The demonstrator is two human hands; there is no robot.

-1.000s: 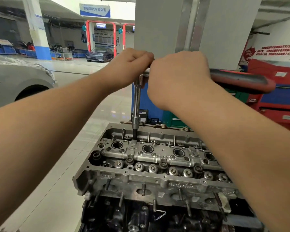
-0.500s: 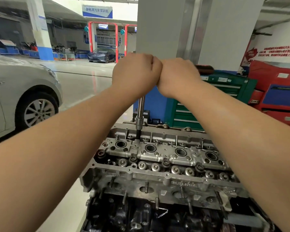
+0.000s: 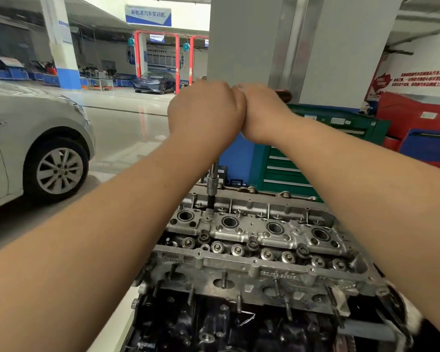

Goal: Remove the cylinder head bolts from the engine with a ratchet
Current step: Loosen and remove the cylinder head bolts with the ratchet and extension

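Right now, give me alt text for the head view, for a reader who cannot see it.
Two bare hands, left hand and right hand, meet fist to fist atop a ratchet extension standing upright in the far left of an exposed cylinder head. A silver car is parked left; a green tool cabinet stands behind.

ratchet handle (image 3: 284, 94) swung from pointing right to nearly hidden behind right hand (image 3: 262, 113), hands now pressed together

Left hand (image 3: 205, 111) touching right hand (image 3: 262, 111) above cylinder head (image 3: 252, 240), extension bar (image 3: 212, 185) upright below left hand, car (image 3: 33, 146) left, tool cabinet (image 3: 315, 153) behind engine
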